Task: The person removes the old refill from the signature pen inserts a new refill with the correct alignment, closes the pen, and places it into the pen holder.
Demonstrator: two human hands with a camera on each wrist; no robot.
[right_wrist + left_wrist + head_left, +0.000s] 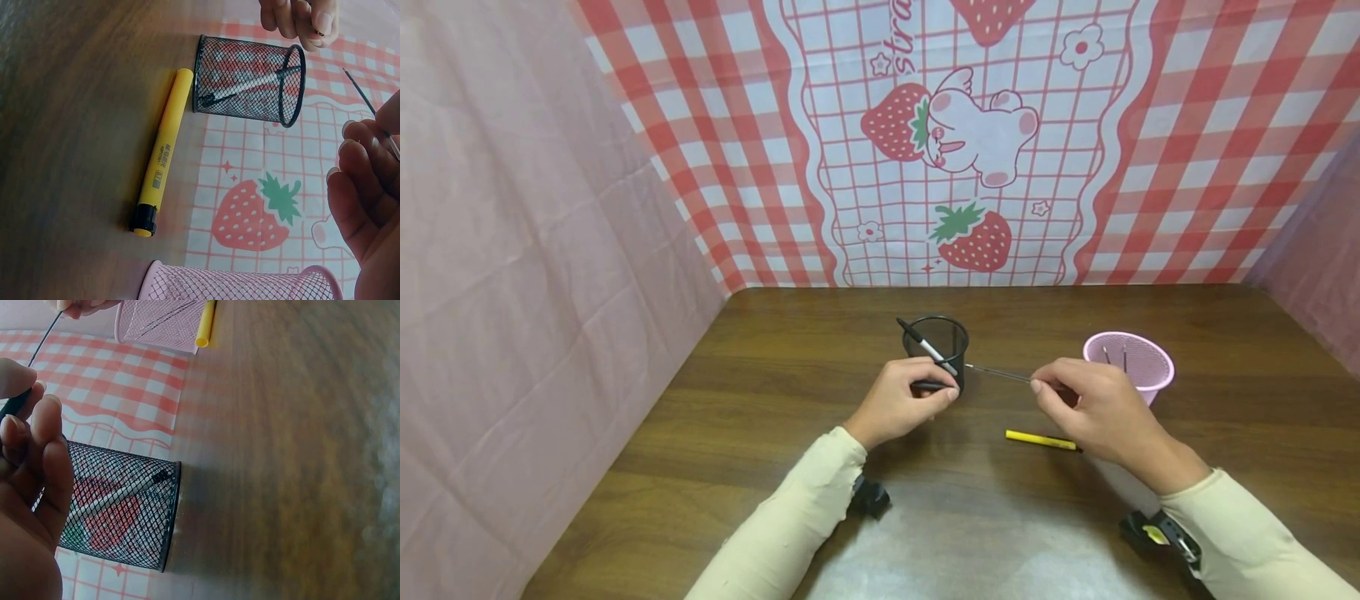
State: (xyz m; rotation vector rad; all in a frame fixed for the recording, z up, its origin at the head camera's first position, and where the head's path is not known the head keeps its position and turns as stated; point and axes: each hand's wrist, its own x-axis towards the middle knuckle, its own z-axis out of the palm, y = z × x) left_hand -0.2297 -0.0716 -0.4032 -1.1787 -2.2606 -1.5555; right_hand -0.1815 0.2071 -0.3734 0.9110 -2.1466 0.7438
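Observation:
In the head view my left hand [904, 400] pinches a short black pen barrel [928, 386] just in front of the black mesh pen cup [961, 350]. A white pen with black ends [929, 343] leans inside that cup. Off to the right, my right hand [1093, 406] holds a thin pen refill [1000, 372] between thumb and forefinger, its tip pointing left toward the barrel. In the right wrist view a gap shows between the refill tip [345, 70] and the left hand [306, 22]. The hands are raised above the table.
A pink mesh cup [1163, 371] holding thin refills [1124, 358] stands behind the right hand. On the wooden table [760, 367] between the hands lies a yellow pen-like tube [1040, 439] with a black end. A checked strawberry cloth [760, 167] hangs behind.

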